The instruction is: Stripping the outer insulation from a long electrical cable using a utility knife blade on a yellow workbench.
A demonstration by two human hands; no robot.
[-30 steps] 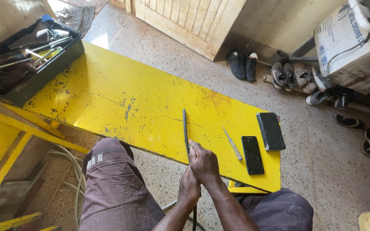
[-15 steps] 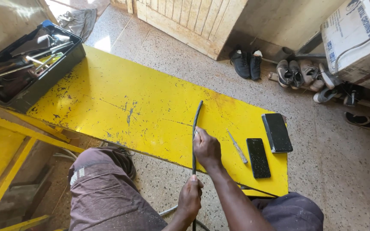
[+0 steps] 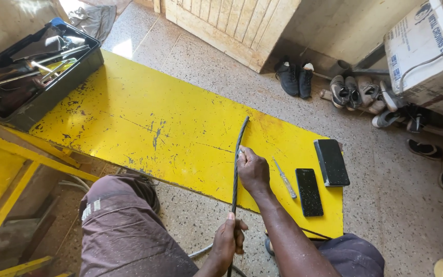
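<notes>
A thick dark cable (image 3: pixel 238 149) runs from between my knees up over the yellow board (image 3: pixel 144 123), its free end curving toward the middle of the board. My right hand (image 3: pixel 253 170) is closed around the cable above the board's near edge. Lower down, my left hand (image 3: pixel 227 242) grips the same cable near my lap. A small screwdriver (image 3: pixel 285 179) lies on the board just right of my right hand.
Two dark phones (image 3: pixel 309 191) (image 3: pixel 331 161) lie at the board's right end. A black toolbox (image 3: pixel 32 72) full of tools sits on its far left end. Several shoes (image 3: pixel 344 90) line the wall by a wooden door (image 3: pixel 232 25). A cardboard box (image 3: pixel 426 56) stands at the right.
My hands, close together on the cable a second ago, have moved apart along it. More cable now reaches over the board, its tip bent to the right.
</notes>
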